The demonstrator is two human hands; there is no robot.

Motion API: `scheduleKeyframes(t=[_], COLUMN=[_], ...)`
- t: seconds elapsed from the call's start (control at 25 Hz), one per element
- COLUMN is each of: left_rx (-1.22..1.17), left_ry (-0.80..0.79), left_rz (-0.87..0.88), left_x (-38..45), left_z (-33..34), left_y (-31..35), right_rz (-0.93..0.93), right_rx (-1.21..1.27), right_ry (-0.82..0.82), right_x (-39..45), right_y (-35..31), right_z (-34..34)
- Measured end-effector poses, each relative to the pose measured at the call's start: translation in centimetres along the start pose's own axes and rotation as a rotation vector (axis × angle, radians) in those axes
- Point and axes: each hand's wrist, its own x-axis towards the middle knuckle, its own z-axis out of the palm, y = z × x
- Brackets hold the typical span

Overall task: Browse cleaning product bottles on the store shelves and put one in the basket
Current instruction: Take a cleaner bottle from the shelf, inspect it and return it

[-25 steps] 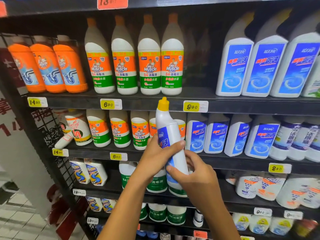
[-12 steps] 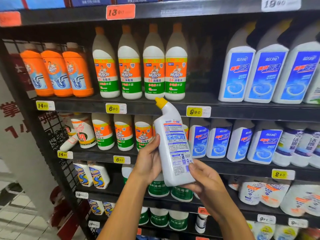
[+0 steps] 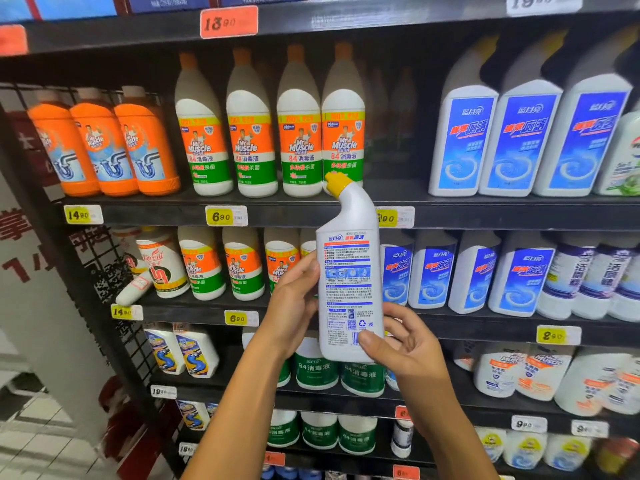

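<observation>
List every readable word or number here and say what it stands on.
"Mr Muscle", "84": green-and-orange bottles.
"Mr Muscle": orange drain bottles.
"13 90": red tag.
"19 90": white tag.
"14 90": yellow tag.
"6 90": yellow tag.
"2 90": yellow tag.
"84": green bottles.
Held bottle back label: too small to read.

Bright, even store light falls from above, and the black metal shelves [image 3: 311, 216] cast deep shadow over the back rows and upper necks of the tall white bottles with blue labels [image 3: 464, 140]. Wide-angle distortion bows the shelf lines outward. Corners blur softly; the lower right bottles smear, while the centre stays sharp.
</observation>
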Motion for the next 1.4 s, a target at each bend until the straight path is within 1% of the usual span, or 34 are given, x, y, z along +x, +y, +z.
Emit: scheduleKeyframes(t=[0.12,0.24,0.32,0.44,0.56,0.64,0.92,1.04,1.16,1.24,1.4], left_rx=[0.0,0.002,0.04,0.118,0.198,0.257,0.362,0.372,0.373,0.338,0.191], left_ry=[-0.033,-0.071,-0.096,-0.088,-0.107,-0.133,-0.171,-0.176,-0.151,-0.125,-0.092], left_rz=[0.028,0.084,0.11,0.123,0.15,0.161,0.19,0.19,0.213,0.183,0.107], left_x=[-0.3,-0.6,-0.9,-1.1,-1.3,-1.4,-1.9,-1.8,-1.2,-0.6,0.2], left_z=[0.1,0.0,-0.2,-0.3,-0.3,-0.3,-0.3,-0.4,-0.5,-0.4,-0.2], left_y=[-0.1,-0.6,-0.6,-0.4,0.1,0.5,1.1,1.3,1.9,2.4,3.4], right_rz=[-0.028,-0.074,-0.098,-0.094,-0.11,-0.119,-0.108,-0.087,-0.035,0.026,0.032], right_rx=[-0.033,-0.146,-0.251,-0.469,-0.66,-0.705,-0.708,-0.699,-0.592,-0.49,-0.312], right_ry=[-0.02,-0.033,-0.061,-0.132,-0.129,-0.126,-0.117,-0.132,-0.215,-0.292,-0.321], right_x=[0.2,0.7,1.2,2.1,2.8,3.2,3.5,3.6,3.5,3.3,2.3], right_y=[0.9,2.3,2.8,2.6,2.0,1.9,2.0,1.9,1.2,0.5,-1.5], right_z=[-0.4,-0.9,-1.4,-2.2,-2.4,-2.4,-2.5,-2.6,-2.7,-2.7,-2.4])
